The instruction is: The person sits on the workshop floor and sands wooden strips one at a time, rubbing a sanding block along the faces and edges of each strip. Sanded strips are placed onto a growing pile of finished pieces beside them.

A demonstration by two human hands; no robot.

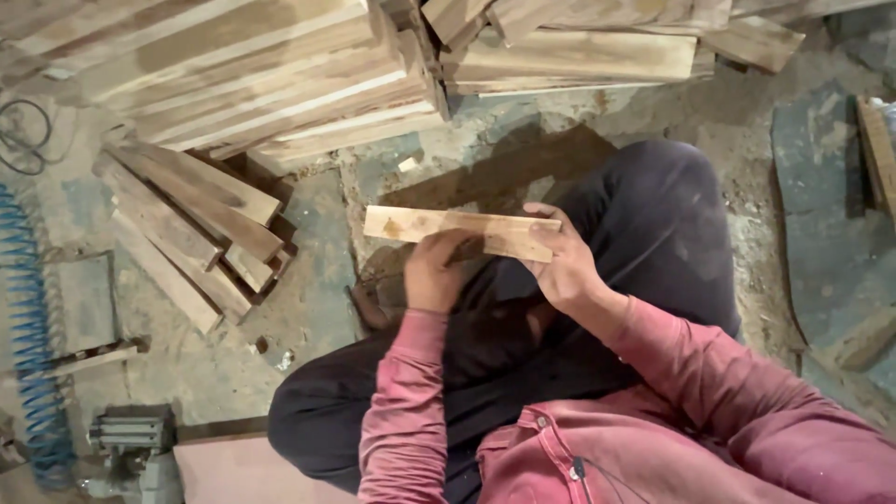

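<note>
I sit on the floor with a short pale wooden slat [439, 225] held level over my lap. My right hand [563, 264] grips the slat's right end, thumb over its top edge. Under the middle of the slat is my left hand [435, 272], with curled fingers pressed against its lower face; whether it holds something small there is hidden. My dark trousers and red sleeves fill the lower part of the view.
A large stack of long wooden planks [280, 84] lies ahead, more boards [579, 51] at top right. Shorter slats [191, 229] are piled to the left. A blue coiled hose [28, 345] and a metal tool [131, 439] sit at lower left.
</note>
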